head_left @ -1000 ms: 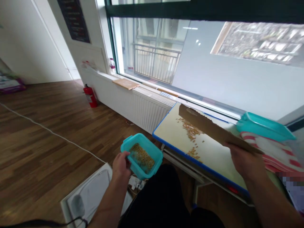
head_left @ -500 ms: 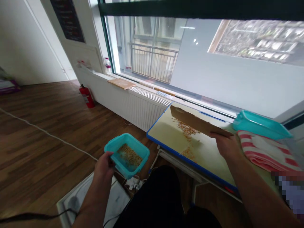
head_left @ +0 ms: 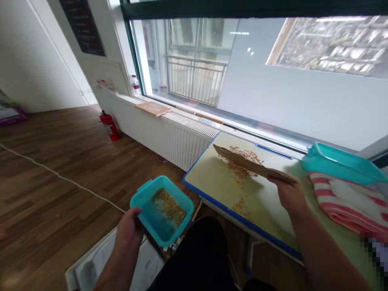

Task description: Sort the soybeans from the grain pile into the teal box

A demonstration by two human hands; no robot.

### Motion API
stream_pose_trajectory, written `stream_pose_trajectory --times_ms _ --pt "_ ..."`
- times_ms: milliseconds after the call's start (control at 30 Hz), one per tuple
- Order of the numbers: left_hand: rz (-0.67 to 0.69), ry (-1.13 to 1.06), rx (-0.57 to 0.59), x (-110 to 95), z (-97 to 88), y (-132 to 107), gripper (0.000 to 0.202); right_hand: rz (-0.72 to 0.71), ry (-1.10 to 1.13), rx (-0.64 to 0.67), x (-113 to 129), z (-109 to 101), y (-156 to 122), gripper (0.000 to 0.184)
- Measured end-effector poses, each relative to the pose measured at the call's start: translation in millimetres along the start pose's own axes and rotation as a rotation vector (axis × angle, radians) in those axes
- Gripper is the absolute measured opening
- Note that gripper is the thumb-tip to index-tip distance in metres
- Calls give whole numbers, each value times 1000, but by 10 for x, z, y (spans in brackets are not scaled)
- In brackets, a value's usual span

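My left hand (head_left: 131, 225) grips the near left rim of a turquoise plastic basket (head_left: 142, 198), held in the air beside the table. Yellowish grains or beans (head_left: 169, 207) lie inside it, gathered toward the right. My right hand (head_left: 286, 188) is closed on the right end of a brown cardboard strip (head_left: 242, 161), which stands on edge over the table (head_left: 206, 173). Orange kernels (head_left: 247, 154) spread behind the strip, and more kernels (head_left: 239, 173) lie in front of it. A few yellow ones (head_left: 240, 207) are near the table's blue front edge.
On the table's right are a red-and-white striped towel (head_left: 342, 198) and a second turquoise basket (head_left: 345, 161). A radiator (head_left: 178, 139) stands below the window. A red fire extinguisher (head_left: 109, 126) is on the floor. A pale cable (head_left: 69, 180) crosses the floor.
The cardboard strip has come nearer to me, so kernels now show behind it. The left basket has moved slightly lower and closer, still in my left hand.
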State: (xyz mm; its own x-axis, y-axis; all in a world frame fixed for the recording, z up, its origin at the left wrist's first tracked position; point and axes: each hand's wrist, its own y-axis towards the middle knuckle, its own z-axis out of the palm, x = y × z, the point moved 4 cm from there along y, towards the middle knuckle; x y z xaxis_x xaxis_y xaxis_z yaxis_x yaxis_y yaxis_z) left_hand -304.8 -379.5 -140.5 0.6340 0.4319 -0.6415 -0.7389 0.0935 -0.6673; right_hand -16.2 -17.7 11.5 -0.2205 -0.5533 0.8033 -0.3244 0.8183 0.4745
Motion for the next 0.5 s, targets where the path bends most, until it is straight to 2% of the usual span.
stream_pose_trajectory --times_ms 100,200,300,500 --pt "-121 93 104 203 47 16 17 30 40 -14 -28 -41 29 18" --pt "-179 133 114 304 57 41 16 56 70 28 -58 -39 29 20" --pt "-181 130 95 290 82 42 16 81 94 83 -101 -5 23 24" --pt "-135 101 69 124 137 -74 15 100 122 130 -181 26 7 26"
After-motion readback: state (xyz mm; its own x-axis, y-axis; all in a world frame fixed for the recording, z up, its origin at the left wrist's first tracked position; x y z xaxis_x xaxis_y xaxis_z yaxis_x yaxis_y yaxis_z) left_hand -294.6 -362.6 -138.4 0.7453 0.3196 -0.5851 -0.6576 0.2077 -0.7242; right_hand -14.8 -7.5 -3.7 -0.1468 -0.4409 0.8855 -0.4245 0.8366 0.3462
